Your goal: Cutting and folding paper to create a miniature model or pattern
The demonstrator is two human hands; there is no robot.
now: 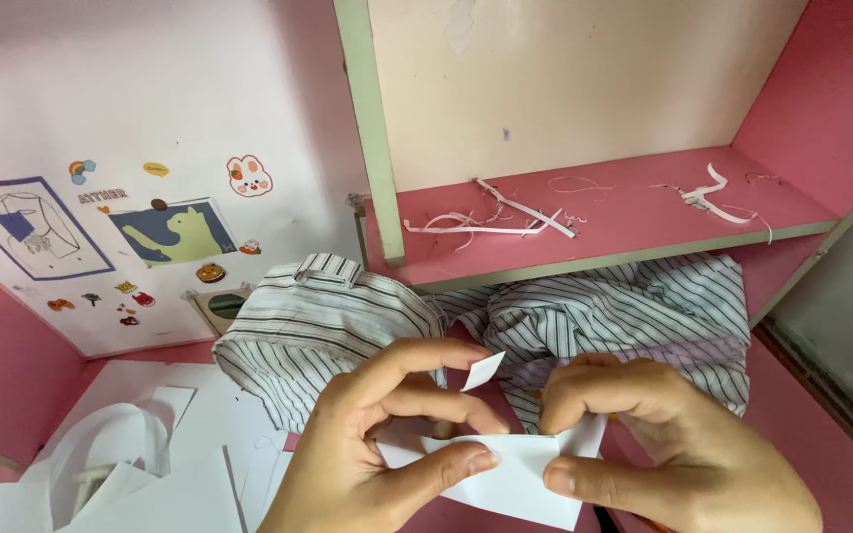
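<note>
Left hand (387,444) and right hand (654,444) each grip white paper (505,479); its lower edge cut off.

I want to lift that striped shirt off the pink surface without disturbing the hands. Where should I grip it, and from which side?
Grip the raised collar of the striped shirt, coming from above at the left. It stands up clear of the bunched cloth, away from the left hand and right hand pinching the white paper.

White paper (505,474), grey-and-white striped shirt (348,326), pink shelf (604,212) edged pale green
</note>
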